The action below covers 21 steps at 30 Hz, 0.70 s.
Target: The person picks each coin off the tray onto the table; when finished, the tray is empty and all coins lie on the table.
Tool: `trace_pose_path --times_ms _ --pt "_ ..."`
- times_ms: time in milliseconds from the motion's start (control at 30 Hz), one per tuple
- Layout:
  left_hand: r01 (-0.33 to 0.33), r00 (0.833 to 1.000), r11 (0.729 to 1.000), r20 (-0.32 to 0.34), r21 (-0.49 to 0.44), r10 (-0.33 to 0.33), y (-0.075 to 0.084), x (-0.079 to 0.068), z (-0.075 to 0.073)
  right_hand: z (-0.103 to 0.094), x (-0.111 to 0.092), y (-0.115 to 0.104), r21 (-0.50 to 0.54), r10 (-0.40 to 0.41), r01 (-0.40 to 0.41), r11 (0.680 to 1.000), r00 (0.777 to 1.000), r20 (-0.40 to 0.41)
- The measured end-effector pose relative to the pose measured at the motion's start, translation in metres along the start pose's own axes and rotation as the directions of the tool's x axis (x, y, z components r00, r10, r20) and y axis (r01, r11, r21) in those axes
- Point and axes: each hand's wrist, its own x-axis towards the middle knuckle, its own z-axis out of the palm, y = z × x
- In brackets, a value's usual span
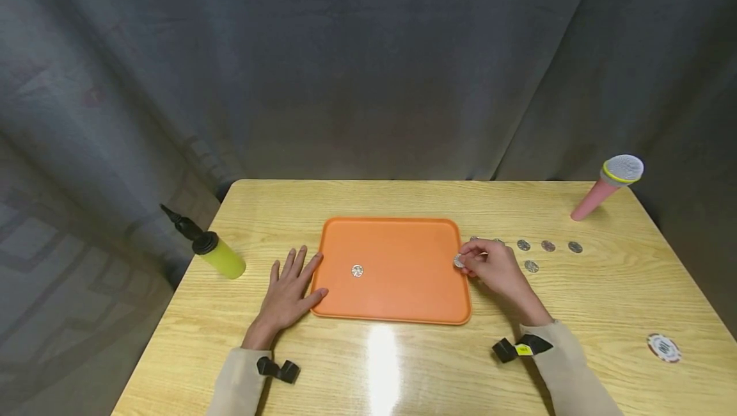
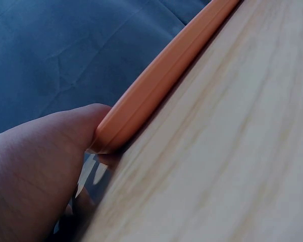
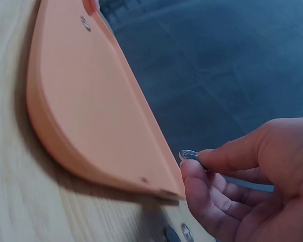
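My right hand [image 1: 496,269] pinches a silver coin [image 3: 188,154] between thumb and fingertips, above the right rim of an orange tray [image 1: 409,297]. The right wrist view shows this coin held tilted, clear of the tray surface. Another silver coin [image 1: 357,271] lies flat on the tray's left part. At the tray's left edge my left hand [image 1: 286,297] rests with fingers spread, its thumb touching the rim. Several more coins [image 1: 523,245] lie on the table right of the tray, mostly in a row, some partly hidden behind my right hand.
A yellow-green hand pump [image 1: 227,260] with a black top stands at the left table edge. Toward the back right is a pink toy microphone [image 1: 595,198]. A poker chip [image 1: 663,347] lies at the right front. Grey curtain [image 1: 368,83] hangs behind the wooden table [image 1: 322,365].
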Motion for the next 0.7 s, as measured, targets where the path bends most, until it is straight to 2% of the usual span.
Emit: trace_pose_path --times_ms 100,300,567,700 --pt "-0.003 1.000 1.000 -0.006 -0.003 0.003 0.000 0.000 0.000 -0.007 -0.002 0.003 -0.004 0.024 -0.024 1.000 1.000 -0.007" --pt "-0.002 1.000 1.000 -0.008 0.000 0.002 0.000 0.001 0.001 -0.020 -0.006 0.011 0.003 0.016 -0.016 1.000 0.999 -0.028" --pt "0.016 1.000 1.000 0.020 -0.008 -0.016 0.000 0.000 0.000 -0.035 -0.010 0.024 -0.047 0.021 -0.025 0.999 0.997 -0.069" --pt "0.010 1.000 1.000 0.010 -0.004 -0.010 0.000 0.001 0.000 -0.042 -0.012 0.031 -0.036 0.006 -0.009 0.999 0.995 -0.102"
